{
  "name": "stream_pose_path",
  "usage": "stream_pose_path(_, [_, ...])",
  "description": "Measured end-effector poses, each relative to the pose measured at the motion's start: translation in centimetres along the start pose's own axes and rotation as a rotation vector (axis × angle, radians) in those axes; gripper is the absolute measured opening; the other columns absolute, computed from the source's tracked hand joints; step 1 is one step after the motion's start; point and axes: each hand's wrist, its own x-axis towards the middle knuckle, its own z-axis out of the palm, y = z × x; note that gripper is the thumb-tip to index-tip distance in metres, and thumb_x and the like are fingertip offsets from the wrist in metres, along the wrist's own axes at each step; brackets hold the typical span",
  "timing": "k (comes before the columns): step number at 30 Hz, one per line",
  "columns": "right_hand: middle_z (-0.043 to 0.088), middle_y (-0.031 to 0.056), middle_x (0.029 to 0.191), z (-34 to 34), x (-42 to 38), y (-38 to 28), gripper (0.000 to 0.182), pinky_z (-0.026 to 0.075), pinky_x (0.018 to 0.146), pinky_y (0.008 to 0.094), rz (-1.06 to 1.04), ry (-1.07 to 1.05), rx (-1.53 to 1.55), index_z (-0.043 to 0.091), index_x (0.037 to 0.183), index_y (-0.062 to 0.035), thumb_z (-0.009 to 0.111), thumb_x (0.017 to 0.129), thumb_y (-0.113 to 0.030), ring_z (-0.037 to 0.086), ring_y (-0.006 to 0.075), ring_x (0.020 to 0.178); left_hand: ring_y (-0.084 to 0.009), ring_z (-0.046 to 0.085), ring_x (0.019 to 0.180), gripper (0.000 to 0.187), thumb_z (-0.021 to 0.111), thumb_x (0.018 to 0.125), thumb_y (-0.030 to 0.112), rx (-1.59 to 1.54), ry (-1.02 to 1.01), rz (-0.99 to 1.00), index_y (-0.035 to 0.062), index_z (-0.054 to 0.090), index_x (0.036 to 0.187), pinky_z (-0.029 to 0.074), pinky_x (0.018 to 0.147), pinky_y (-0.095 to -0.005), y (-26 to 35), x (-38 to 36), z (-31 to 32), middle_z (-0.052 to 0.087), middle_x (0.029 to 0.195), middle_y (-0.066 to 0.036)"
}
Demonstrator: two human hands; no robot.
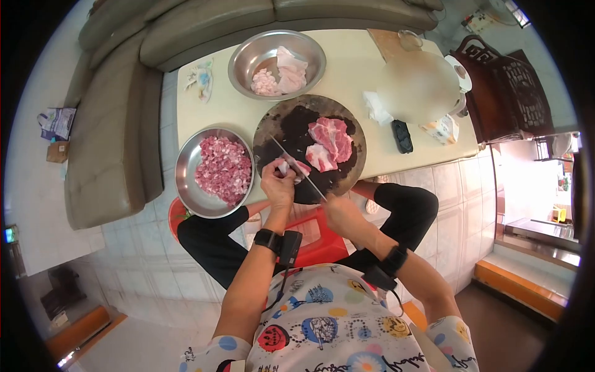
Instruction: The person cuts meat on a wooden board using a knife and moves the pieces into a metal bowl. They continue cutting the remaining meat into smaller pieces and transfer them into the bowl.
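My right hand [343, 217] is closed round the handle of a knife [315, 184], whose blade slants up and left over the round chopping board [268, 127]. Under and beside the blade, my left hand [278, 185] pinches a small piece of raw meat [300, 168] at the board's near left. Larger chunks of raw meat [332, 139] lie on the board to the right of the blade, apart from both hands. Left of the board stands a steel bowl [184, 192] with many small diced bits of meat [222, 167] in it.
Behind the board, a larger steel basin [240, 57] holds pale fatty pieces [291, 70]. Crumpled tissue [377, 108], a black object [402, 136] and a tissue pack [441, 129] lie on the table's right. A crumpled wrapper [200, 80] lies at the left. A sofa [118, 130] borders the table.
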Motion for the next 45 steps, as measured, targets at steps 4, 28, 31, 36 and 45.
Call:
stream_pose_path(4, [0.059,0.0283,0.073,0.6,6.5,-1.9,0.018,0.048,0.062,0.0481,-0.009,0.08,-0.015,0.053,0.086,0.0056,0.053,0.078,-0.01,0.06,0.0432,0.07,-0.0102,0.057,0.058,0.026,0.069,0.068,0.0,0.022,-0.022,0.018,-0.0015,0.062,0.093,0.046,0.053,-0.0237,-0.2,0.4,-0.4,0.062,0.067,-0.005])
stream_pose_path(28, [0.061,0.0252,0.072,0.7,3.5,-3.5,0.018,0.052,0.06,0.0453,-0.022,0.116,-0.191,0.054,0.083,0.0073,0.056,0.07,-0.005,0.064,0.0387,0.07,-0.0112,0.051,0.056,0.029,0.056,0.071,-0.013,-0.249,-0.139,-0.115,0.0037,0.046,0.091,0.042,0.047,-0.0245,-1.9,0.0,-0.9,0.053,0.07,-0.004])
stream_pose_path(31, [0.061,0.026,0.073,0.4,-0.1,-2.1,0.019,0.05,0.061,0.0472,0.019,0.057,-0.228,0.054,0.084,0.0072,0.055,0.071,-0.006,0.063,0.0396,0.069,-0.0135,0.054,0.062,0.024,0.056,0.07,-0.007,-0.191,-0.039,0.057,0.0038,0.05,0.09,0.044,0.053,-0.0269,-2.1,0.1,-1.4,0.057,0.072,-0.005])
stream_pose_path(36, [0.061,0.0257,0.071,1.4,-1.8,1.4,0.014,0.05,0.061,0.0474,0.021,0.102,-0.287,0.053,0.08,0.0052,0.054,0.077,-0.009,0.063,0.0406,0.071,-0.0181,0.06,0.072,0.028,0.051,0.076,-0.008,-0.504,-0.131,-0.495,0.0051,0.051,0.101,0.05,0.059,-0.031,2.0,-0.1,-4.0,0.061,0.083,-0.008])
stream_pose_path(45, [0.058,0.0267,0.069,-1.2,-0.1,0.7,0.023,0.045,0.061,0.0516,0.028,0.375,0.034,0.052,0.079,0.0033,0.053,0.085,-0.019,0.057,0.0458,0.068,-0.0203,0.061,0.089,0.026,0.058,0.083,0.008,-0.762,-0.452,-0.624,0.0078,0.055,0.109,0.052,0.073,-0.0334,1.9,0.2,-2.5,0.062,0.098,-0.008])
